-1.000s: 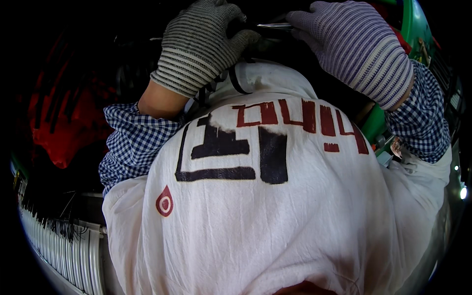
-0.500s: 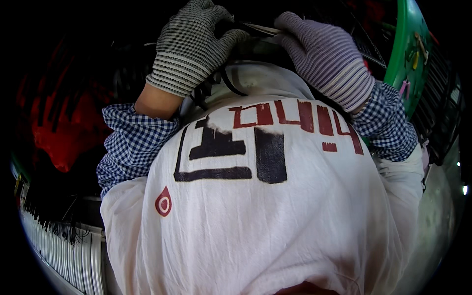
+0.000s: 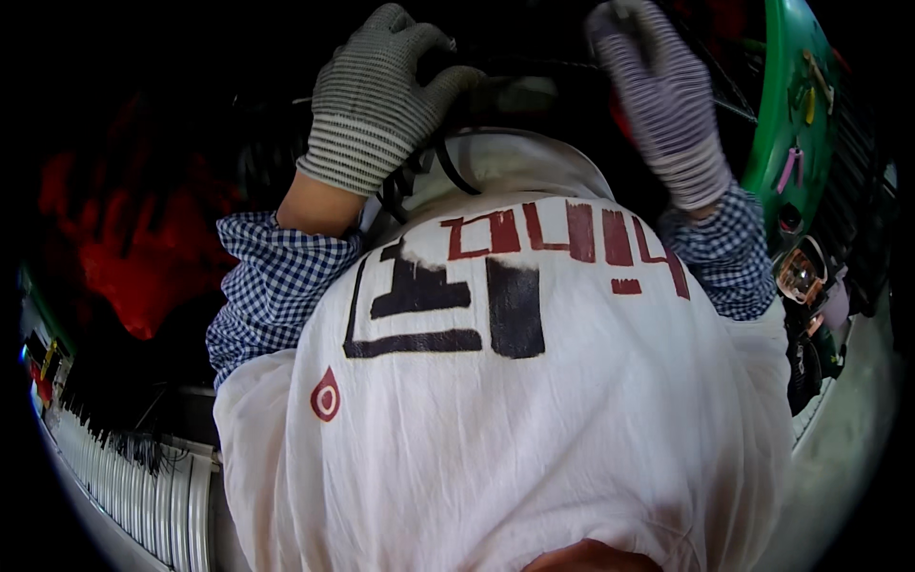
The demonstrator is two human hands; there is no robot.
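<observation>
Head view, looking down over a white apron [image 3: 534, 419] with red and black printed marks; it fills most of the frame.

Left hand [image 3: 376, 100]: grey knit glove with striped cuff, raised at upper centre-left. Fingers curled over the top of a dark rounded part [image 3: 496, 81] of the machine ahead; the palm faces away. The grip is closed around the edge of that part, the fingertips hidden behind it. A black cable [image 3: 448, 167] loops just below the glove, against the apron's top edge.

Right hand [image 3: 658, 105]: lilac-grey striped glove, raised at upper right, blurred. Fingers point up and lie close together. Cannot tell whether its grip holds anything; the fingertips run into the dark area at the top edge.

Both forearms wear blue-and-white checked sleeves [image 3: 276, 286].

The dark part sits between the two hands, touching the left, just beside the right.

Surroundings: green curved panel [image 3: 791, 114] at far right with small coloured bits on it; red shape [image 3: 124, 257] in shadow at left; ribbed white strip [image 3: 143, 486] at lower left.
</observation>
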